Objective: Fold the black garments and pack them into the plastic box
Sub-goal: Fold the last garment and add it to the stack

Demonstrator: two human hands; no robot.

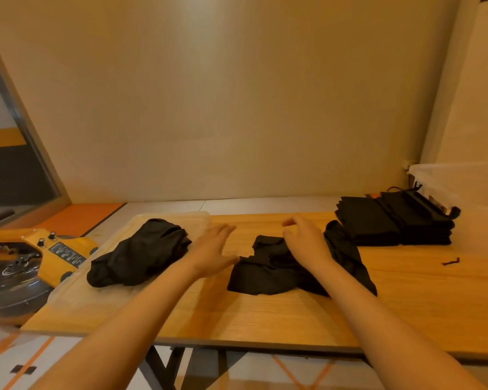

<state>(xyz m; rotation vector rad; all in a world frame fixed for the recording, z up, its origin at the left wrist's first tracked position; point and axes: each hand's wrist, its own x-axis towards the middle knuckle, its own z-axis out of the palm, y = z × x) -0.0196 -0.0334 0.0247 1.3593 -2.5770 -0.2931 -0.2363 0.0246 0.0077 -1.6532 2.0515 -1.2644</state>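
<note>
A crumpled black garment (268, 274) lies in the middle of the wooden table (265, 313). My right hand (304, 243) hovers over its far part with fingers loosely curled; whether it touches the cloth I cannot tell. Just left of the garment, my left hand (213, 250) is held flat with straight fingers and holds nothing. Another bunched black garment (141, 253) rests on a clear plastic lid (181, 220) at the left. A stack of folded black garments (395, 220) stands at the back right, beside the clear plastic box (468, 184).
A yellow machine with a round metal plate (26, 263) sits off the table's left end. A small dark red string (451, 261) lies on the table at the right. The wall runs close behind the table.
</note>
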